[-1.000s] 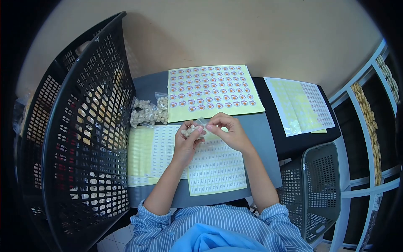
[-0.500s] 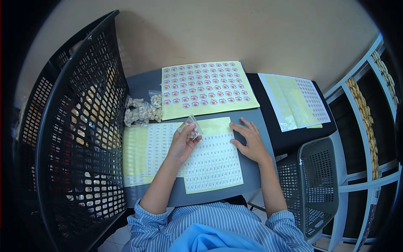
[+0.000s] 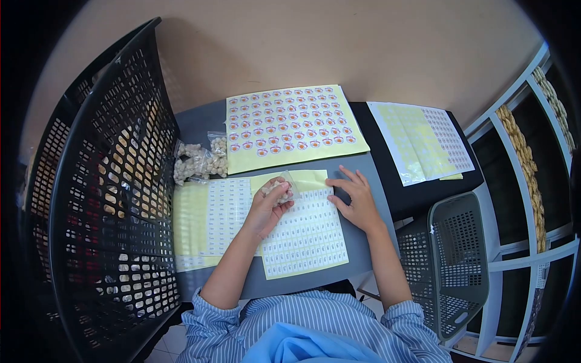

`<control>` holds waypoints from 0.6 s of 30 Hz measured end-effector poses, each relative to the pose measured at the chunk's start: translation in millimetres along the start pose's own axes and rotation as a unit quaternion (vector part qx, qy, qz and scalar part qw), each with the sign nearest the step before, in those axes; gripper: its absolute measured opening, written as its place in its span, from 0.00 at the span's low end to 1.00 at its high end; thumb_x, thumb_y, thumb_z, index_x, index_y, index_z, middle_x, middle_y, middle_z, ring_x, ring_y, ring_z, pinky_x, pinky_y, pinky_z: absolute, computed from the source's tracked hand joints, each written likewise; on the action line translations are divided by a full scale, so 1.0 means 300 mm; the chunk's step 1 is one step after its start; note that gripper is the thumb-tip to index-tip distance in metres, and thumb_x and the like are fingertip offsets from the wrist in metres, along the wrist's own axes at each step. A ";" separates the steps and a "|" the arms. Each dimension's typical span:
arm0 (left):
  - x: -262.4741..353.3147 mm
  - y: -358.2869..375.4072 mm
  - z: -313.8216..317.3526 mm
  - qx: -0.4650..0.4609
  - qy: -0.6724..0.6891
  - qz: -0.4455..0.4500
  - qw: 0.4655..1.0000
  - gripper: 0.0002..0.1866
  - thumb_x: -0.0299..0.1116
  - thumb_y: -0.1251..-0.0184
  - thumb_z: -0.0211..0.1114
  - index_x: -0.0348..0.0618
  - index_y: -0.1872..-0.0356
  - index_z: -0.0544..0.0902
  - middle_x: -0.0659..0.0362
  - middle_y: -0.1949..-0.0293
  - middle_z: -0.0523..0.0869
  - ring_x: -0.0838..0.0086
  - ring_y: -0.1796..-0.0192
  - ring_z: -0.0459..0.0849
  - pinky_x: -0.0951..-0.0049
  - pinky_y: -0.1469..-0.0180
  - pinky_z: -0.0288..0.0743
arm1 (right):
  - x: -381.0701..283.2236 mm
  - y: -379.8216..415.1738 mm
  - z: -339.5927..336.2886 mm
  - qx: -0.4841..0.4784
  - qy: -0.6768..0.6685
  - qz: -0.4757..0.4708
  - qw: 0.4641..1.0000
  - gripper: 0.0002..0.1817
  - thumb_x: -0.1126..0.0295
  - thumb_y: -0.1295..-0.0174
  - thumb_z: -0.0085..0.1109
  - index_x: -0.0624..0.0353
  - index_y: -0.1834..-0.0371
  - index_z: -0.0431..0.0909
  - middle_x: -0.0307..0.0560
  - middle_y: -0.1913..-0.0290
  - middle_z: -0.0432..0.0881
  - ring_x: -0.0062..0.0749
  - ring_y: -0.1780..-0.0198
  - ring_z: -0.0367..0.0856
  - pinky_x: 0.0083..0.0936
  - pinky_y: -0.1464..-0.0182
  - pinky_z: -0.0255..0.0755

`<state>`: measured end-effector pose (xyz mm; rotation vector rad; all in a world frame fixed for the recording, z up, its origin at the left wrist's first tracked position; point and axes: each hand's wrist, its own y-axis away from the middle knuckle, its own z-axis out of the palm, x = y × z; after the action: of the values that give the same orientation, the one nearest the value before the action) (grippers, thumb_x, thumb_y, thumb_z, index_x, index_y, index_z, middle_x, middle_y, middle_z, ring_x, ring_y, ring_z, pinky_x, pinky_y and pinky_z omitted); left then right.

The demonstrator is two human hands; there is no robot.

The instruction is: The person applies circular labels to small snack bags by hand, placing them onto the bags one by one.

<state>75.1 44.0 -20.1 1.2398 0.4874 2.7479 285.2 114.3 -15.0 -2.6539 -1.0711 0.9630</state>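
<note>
My left hand (image 3: 270,209) is closed on a small clear plastic bag (image 3: 293,185) of pale, lumpy pieces, held over the sheets. Beneath it lies a label sheet (image 3: 305,242) with rows of small printed stickers and a bare yellow strip at the top. My right hand (image 3: 358,201) rests at that sheet's upper right edge, thumb and fingers apart, nothing visible between them. To the left, partly under this sheet, is another label sheet (image 3: 227,212) with a yellow bare part. More filled bags (image 3: 198,162) lie behind it, against the basket.
A tall dark plastic basket (image 3: 115,181) stands at the left. Round orange-and-white stickers cover a yellow sheet (image 3: 290,121) at the back. Another sticker sheet (image 3: 417,142) lies on the black surface at right. A green basket (image 3: 457,266) sits lower right, beside a white rack (image 3: 493,260).
The bag in my left hand has turned, its clear top now leaning more to the right. My right hand stays at the sheet's edge. The whole view has shifted slightly.
</note>
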 end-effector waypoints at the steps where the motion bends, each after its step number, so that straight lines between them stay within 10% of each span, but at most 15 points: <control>1: -0.005 -0.005 -0.012 -0.009 0.005 -0.003 1.000 0.06 0.34 0.39 0.59 0.48 0.62 0.74 0.66 0.69 0.77 0.83 0.65 0.76 0.77 0.58 0.73 | 0.000 -0.001 0.002 0.000 0.000 0.000 1.000 0.14 0.69 0.50 0.62 0.53 0.59 0.78 0.40 0.52 0.79 0.38 0.37 0.64 0.44 0.35 0.47; 18: -0.002 0.003 0.009 0.005 0.007 0.015 1.000 0.06 0.34 0.37 0.57 0.49 0.60 0.73 0.65 0.63 0.78 0.83 0.61 0.77 0.77 0.59 0.73 | -0.006 -0.001 0.012 0.057 -0.025 -0.024 0.998 0.06 0.74 0.53 0.62 0.59 0.76 0.73 0.42 0.62 0.80 0.45 0.41 0.68 0.43 0.39 0.56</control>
<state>77.6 43.8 -18.8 1.2415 0.4883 2.7828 281.9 113.0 -16.9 -2.5147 -1.0515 1.0537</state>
